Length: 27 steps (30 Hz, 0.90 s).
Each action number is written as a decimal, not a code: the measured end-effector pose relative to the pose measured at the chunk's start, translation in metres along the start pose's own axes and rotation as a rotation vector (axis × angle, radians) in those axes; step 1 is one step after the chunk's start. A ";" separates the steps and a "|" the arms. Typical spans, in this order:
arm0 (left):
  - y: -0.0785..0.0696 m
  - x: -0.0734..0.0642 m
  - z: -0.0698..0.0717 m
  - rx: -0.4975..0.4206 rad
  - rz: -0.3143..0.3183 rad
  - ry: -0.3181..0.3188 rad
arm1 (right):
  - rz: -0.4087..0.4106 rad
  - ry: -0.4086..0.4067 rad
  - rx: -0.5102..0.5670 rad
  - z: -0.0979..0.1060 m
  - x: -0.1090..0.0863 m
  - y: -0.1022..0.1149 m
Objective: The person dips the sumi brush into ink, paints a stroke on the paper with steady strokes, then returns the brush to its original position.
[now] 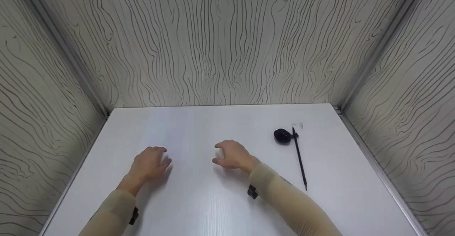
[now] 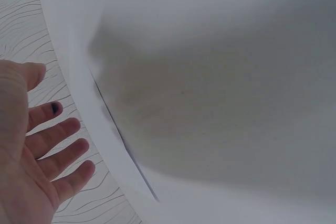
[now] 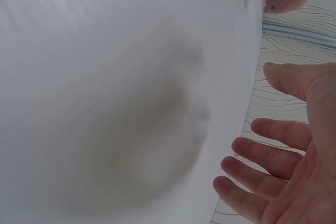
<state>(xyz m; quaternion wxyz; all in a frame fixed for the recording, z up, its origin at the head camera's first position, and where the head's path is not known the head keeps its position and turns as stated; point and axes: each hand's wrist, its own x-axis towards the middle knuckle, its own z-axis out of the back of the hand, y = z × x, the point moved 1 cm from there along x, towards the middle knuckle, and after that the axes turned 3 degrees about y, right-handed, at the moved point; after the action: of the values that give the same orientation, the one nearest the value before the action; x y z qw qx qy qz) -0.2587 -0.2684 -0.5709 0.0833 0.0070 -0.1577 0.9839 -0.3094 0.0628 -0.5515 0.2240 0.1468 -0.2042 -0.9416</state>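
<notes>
Over the left part of the white table (image 1: 199, 207), my left hand (image 1: 147, 165) hovers palm down, fingers loosely bent and holding nothing. In the left wrist view its fingers (image 2: 63, 156) are spread, and one fingertip carries a dark spot. My right hand (image 1: 233, 155) is near the middle, thumb and fingers apart around bare air. Right of it lies a long thin black stick (image 1: 300, 159) with pointed ends. A glossy round black lump (image 1: 282, 136) sits beside the stick's far end, joined or touching through a small black piece.
Wood-grain patterned panels (image 1: 220, 44) rise behind the table and at both sides, with grey metal strips (image 1: 369, 51) at the corners. A faint grey smudge (image 1: 298, 125) marks the tabletop by the stick's far tip. Black wrist devices (image 1: 252, 192) sit under the beige sleeves (image 1: 284, 197).
</notes>
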 end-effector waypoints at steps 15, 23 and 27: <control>0.025 -0.007 -0.009 0.073 -0.080 0.098 | 0.143 0.070 -0.050 -0.015 0.024 0.033; 0.037 -0.009 -0.010 0.047 -0.067 0.106 | 0.174 0.081 -0.111 -0.026 0.039 0.045; 0.042 -0.010 -0.010 0.046 -0.061 0.122 | 0.209 0.097 -0.167 -0.035 0.043 0.050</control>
<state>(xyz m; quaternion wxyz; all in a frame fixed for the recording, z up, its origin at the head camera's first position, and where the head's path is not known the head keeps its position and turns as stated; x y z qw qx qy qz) -0.2554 -0.3064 -0.5937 0.1227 -0.0463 -0.1293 0.9829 -0.3153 -0.0099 -0.5681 0.3420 0.1509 -0.1282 -0.9186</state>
